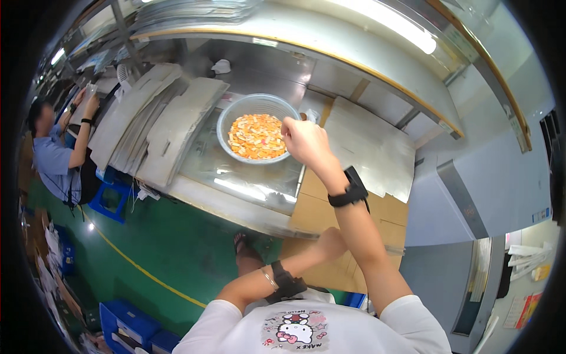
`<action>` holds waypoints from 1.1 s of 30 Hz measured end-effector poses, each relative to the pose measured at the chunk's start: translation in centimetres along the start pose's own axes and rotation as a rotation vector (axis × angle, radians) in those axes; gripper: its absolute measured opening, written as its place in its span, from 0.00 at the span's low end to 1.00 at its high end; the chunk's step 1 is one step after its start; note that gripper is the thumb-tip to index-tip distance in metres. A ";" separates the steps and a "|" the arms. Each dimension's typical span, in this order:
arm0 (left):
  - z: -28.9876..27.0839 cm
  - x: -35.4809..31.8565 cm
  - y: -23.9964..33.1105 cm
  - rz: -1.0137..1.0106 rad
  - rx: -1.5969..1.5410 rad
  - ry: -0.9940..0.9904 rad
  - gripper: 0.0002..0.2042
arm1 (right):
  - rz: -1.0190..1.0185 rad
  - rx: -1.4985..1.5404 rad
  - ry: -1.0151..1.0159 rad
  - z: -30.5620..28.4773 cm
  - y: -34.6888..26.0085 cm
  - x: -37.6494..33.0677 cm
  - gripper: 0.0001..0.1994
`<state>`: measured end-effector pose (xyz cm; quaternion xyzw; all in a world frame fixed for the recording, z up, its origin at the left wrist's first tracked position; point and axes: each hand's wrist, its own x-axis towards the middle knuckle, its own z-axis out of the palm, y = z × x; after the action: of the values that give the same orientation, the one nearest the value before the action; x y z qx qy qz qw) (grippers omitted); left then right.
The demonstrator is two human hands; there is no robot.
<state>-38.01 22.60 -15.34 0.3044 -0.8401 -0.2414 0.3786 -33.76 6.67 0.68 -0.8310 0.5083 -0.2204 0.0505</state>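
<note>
A round, pale translucent basket [227,144] sits on the worktable, heaped with many small orange and cream pieces [256,135] whose kind I cannot make out. At the basket's right rim is my right hand [306,141], its fingers drawn together over the edge of the pile. Anything between them is too small or hidden to see. My left hand [330,245] is lower down, over brown cardboard near the table's front edge. It is smeared by motion and its fingers are partly behind my right forearm. Each wrist wears a black band.
Stacked grey sheets [177,127] stand left of the basket; another flat grey sheet [371,147] lies on its right. A long shelf [330,44] overhangs the back. At far left a person [59,150] sits near a blue stool [109,200]. A pale cabinet [471,189] rises at right.
</note>
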 end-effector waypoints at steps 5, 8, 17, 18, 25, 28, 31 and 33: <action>-1.7 0.5 1.2 -0.100 -0.206 -0.089 0.11 | 0.120 -0.122 -0.062 2.9 1.4 2.2 0.15; -3.1 1.5 1.6 -0.045 0.067 -0.433 0.10 | 0.239 -0.082 -0.162 1.3 3.1 0.5 0.22; -4.6 3.1 1.8 0.012 0.205 -0.474 0.06 | 0.350 0.145 -0.464 -8.6 9.0 -19.5 0.21; -5.2 3.7 2.2 -0.006 0.228 -0.583 0.06 | 0.371 0.129 -0.420 -8.3 10.4 -22.5 0.22; -4.9 4.3 2.2 -0.090 0.307 -0.640 0.09 | 0.445 -0.102 -0.140 -7.1 12.7 -32.7 0.16; -4.9 4.5 2.3 -0.103 0.347 -0.623 0.10 | 0.474 -0.080 -0.031 -5.3 13.3 -33.6 0.13; -5.7 4.3 1.4 -0.102 0.376 -0.553 0.11 | 0.503 -0.187 0.049 -4.6 13.5 -33.5 0.07; -7.3 4.2 0.5 -0.168 0.417 -0.542 0.12 | 0.487 -0.196 0.076 -4.5 13.6 -33.4 0.05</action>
<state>-34.64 18.72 -8.61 0.3679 -0.9133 -0.1671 0.0505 -59.71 29.70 -10.01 -0.6761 0.7138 -0.1824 0.0024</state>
